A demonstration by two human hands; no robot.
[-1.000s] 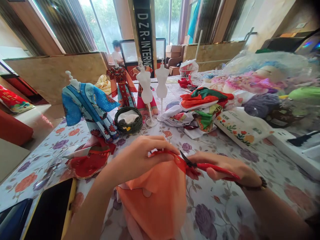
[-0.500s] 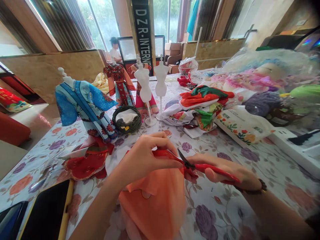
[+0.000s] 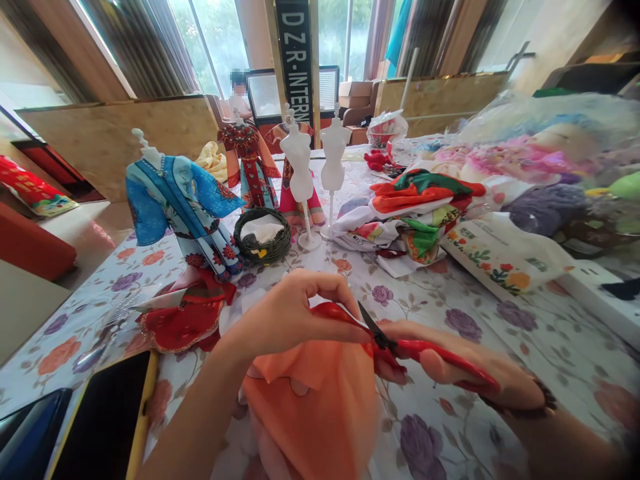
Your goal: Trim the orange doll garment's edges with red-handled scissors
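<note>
My left hand (image 3: 300, 310) pinches the edge of an orange and red fabric piece (image 3: 315, 407) between thumb and fingers, and the cloth hangs down over the table. Red-handled scissors (image 3: 450, 363) are in my right hand (image 3: 480, 353), with the thumb on top of the handles. Their dark blades are parted at the red edge of the fabric, right beside my left fingertips. The lower blade is partly hidden by the cloth. A dark beaded bracelet (image 3: 546, 395) circles my right wrist.
A mannequin in a blue robe (image 3: 175, 200), a dark woven basket (image 3: 265, 250) and two bare white mannequins (image 3: 297, 160) stand ahead. Folded clothes (image 3: 400, 227) and a flowered packet (image 3: 505, 257) lie to the right. Red garments (image 3: 185, 317) and a yellow-cased phone (image 3: 103, 417) are at left.
The whole scene has shifted slightly right in view. My right hand and the scissors have moved a little right and down relative to my left hand, which keeps its pinch on the fabric.
</note>
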